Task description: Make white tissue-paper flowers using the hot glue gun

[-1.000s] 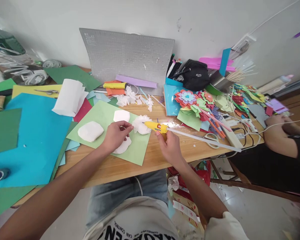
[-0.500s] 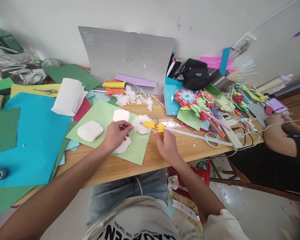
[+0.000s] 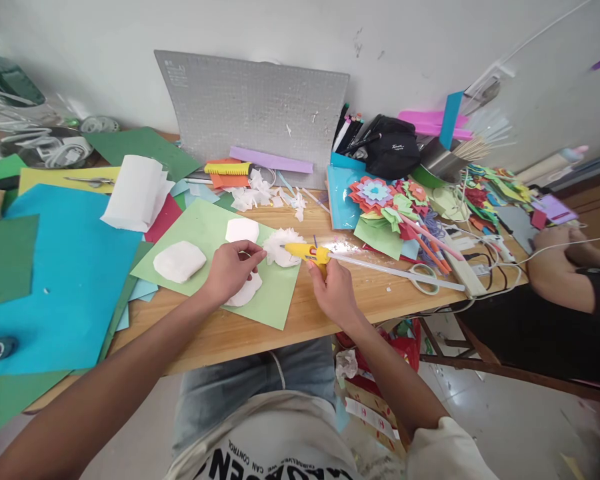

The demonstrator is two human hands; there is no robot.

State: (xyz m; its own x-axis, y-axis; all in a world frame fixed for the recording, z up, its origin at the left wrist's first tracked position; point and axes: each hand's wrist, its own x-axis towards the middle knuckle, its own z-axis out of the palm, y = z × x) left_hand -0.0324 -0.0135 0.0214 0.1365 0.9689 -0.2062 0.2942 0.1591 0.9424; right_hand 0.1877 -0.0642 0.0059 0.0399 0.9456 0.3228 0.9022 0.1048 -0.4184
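Note:
My right hand [image 3: 336,293] is wrapped round the handle of a yellow glue gun [image 3: 305,252], with a long clear glue stick [image 3: 395,270] sticking out of its back end. The gun's nozzle points left, over a ruffled white paper flower [image 3: 282,239] on a light green sheet [image 3: 275,303]. At the flower's left edge, the thumb and forefinger of my left hand [image 3: 233,267] are pinched together on its rim. Cut white paper pieces [image 3: 179,262] lie on the same sheet, one partly hidden under my left hand.
Blue card [image 3: 75,280] and a stack of white tissue [image 3: 136,193] lie to the left. Behind stand a grey cutting mat [image 3: 255,113] and a yellow cutter [image 3: 227,169]. Paper flowers [image 3: 373,193], tape [image 3: 424,279] and a power strip [image 3: 467,273] are right, near another person's arm [image 3: 560,273].

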